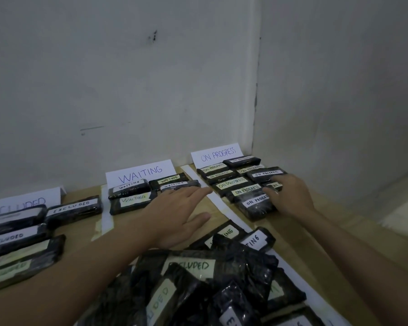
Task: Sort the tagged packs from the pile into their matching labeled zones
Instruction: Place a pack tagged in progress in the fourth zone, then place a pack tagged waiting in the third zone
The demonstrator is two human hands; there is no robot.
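Our right hand [290,196] rests flat-fingered on an "ON PROGRESS" pack [257,204], left hand [174,215] open, empty, beside "WAITING" packs [132,202].

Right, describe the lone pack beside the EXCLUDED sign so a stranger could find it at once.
Start at the EXCLUDED sign standing against the wall on the left. Just to its right, before the tape strip, lies one black pack on its own. Its white tag reads EXCLUDED, and unlike the other packs in that zone, none overlaps it.
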